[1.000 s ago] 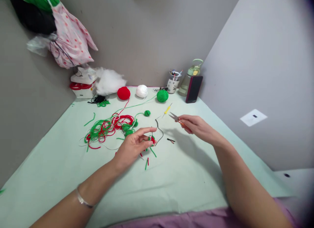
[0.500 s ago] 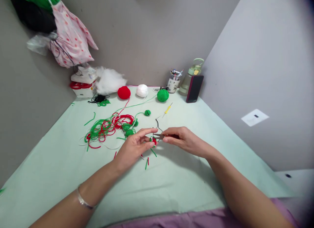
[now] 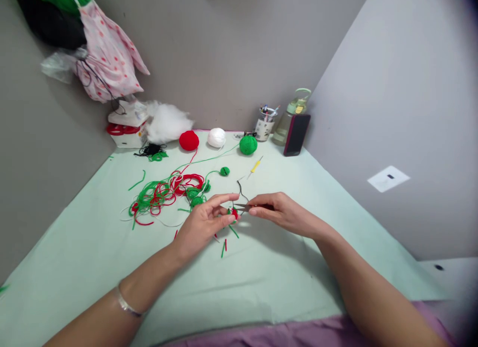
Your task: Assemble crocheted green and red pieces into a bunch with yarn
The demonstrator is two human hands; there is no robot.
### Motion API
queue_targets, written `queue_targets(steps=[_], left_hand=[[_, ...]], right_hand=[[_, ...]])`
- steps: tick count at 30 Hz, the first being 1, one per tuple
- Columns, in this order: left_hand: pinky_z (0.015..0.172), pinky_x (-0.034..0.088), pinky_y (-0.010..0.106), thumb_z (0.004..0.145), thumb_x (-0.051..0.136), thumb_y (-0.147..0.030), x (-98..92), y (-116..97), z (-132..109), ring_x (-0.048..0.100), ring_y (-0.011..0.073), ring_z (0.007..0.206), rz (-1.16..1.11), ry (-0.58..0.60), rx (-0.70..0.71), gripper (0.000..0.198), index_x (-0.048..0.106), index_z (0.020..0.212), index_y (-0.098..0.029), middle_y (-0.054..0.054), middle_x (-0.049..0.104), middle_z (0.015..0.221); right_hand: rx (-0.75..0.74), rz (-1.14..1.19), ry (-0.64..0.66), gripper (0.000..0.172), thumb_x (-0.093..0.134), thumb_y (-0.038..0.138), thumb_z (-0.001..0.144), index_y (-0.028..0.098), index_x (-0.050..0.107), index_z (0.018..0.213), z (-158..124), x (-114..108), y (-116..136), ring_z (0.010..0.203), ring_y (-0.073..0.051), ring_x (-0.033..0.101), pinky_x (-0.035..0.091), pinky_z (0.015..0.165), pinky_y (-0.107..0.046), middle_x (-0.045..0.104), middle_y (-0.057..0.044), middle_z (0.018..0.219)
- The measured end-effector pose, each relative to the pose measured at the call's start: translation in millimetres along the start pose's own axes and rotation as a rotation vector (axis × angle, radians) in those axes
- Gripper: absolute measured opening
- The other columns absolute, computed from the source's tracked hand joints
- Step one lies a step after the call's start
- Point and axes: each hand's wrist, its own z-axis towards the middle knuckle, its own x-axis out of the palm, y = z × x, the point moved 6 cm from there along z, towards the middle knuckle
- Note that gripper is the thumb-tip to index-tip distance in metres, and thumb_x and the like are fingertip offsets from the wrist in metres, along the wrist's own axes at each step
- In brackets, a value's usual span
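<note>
My left hand (image 3: 209,217) pinches a small red, green and white crocheted piece (image 3: 233,214) between thumb and fingers, most of it covered by them. A black thread (image 3: 242,190) runs by the piece, and the index finger stretches out above it. In my right hand (image 3: 276,210) is a pair of small scissors (image 3: 242,207), the blades pointing left at the piece and the handles mostly hidden in the palm. The blade tips reach the dark thread just above the piece; whether they touch it I cannot make out. Green crocheted balls (image 3: 196,201) lie beyond my left fingers.
Tangled red and green yarn (image 3: 159,195) lies left. Behind stand red (image 3: 188,141), white (image 3: 216,138) and green yarn balls (image 3: 248,145), white stuffing (image 3: 170,123), a pen holder (image 3: 266,124), a bottle (image 3: 286,130) and a phone (image 3: 297,135). A yellow-handled crochet hook (image 3: 256,166) lies mid-table.
Both hands keep almost the same place. The scissors and the crocheted piece have shifted only very slightly.
</note>
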Motion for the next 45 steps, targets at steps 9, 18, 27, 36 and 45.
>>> queue_targets(steps=[9,18,27,36,45], left_hand=[[0.064,0.037,0.025,0.081,0.072,-0.031,1.5,6,1,0.046,0.0117,0.068,-0.014,0.025,-0.006,0.049,0.064,0.128,-0.022,-0.002,0.055,0.073],[0.063,0.036,0.025,0.080,0.073,-0.033,1.7,7,1,0.045,0.0103,0.063,-0.010,0.043,-0.024,0.053,0.062,0.131,-0.021,-0.005,0.053,0.068],[0.063,0.035,0.025,0.080,0.072,-0.034,0.6,10,3,0.046,0.0104,0.063,-0.029,0.064,-0.039,0.055,0.061,0.132,-0.019,-0.004,0.052,0.068],[0.061,0.037,0.026,0.077,0.073,-0.036,1.8,9,3,0.047,0.0113,0.063,0.014,0.041,-0.025,0.057,0.063,0.130,-0.019,-0.004,0.054,0.067],[0.059,0.032,0.023,0.079,0.072,-0.037,4.0,11,1,0.038,0.0087,0.060,0.052,0.083,-0.057,0.056,0.061,0.132,-0.021,-0.007,0.046,0.066]], right_hand=[[-0.036,0.042,0.024,0.043,0.052,0.057,0.093,0.019,0.072,0.097,0,7,3,0.065,-0.013,0.042,0.033,0.060,-0.026,0.057,0.000,0.074],[-0.099,-0.123,-0.014,0.042,0.050,0.055,0.095,0.020,0.072,0.097,-2,5,10,0.067,-0.013,0.048,0.035,0.062,-0.025,0.060,-0.002,0.077],[-0.173,-0.245,-0.069,0.040,0.049,0.052,0.097,0.020,0.072,0.098,-3,5,14,0.066,-0.012,0.048,0.035,0.064,-0.024,0.059,-0.001,0.076],[-0.135,-0.162,-0.005,0.041,0.047,0.051,0.098,0.018,0.072,0.099,-1,7,12,0.067,-0.012,0.050,0.037,0.064,-0.023,0.064,-0.001,0.078],[-0.128,-0.208,-0.043,0.036,0.052,0.049,0.097,0.019,0.072,0.093,-2,5,9,0.066,-0.011,0.050,0.035,0.063,-0.023,0.064,-0.001,0.076]])
